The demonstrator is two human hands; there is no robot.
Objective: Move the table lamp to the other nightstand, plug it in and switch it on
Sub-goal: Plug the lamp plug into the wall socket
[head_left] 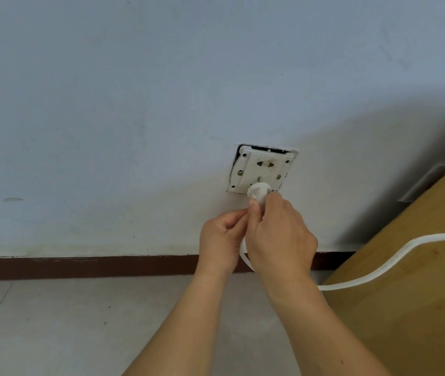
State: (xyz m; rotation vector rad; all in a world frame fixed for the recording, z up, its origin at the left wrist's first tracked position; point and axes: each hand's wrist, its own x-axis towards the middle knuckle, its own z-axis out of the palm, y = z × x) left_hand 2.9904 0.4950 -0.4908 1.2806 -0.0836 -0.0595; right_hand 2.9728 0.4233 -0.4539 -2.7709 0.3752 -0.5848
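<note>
A white wall socket [262,168] sits low on the pale wall, its plate loose and tilted out of the recess. A white plug [258,193] is pressed against the socket's lower holes. My right hand [279,234] is shut on the plug from below. My left hand [222,240] pinches the white flat cord [245,256] just under the plug. The cord runs on to the right across the wooden nightstand [411,294]. The lamp itself is out of view.
A dark brown skirting board [80,267] runs along the foot of the wall. Grey floor tiles [66,327] lie below it. The nightstand's side fills the lower right, close to the wall.
</note>
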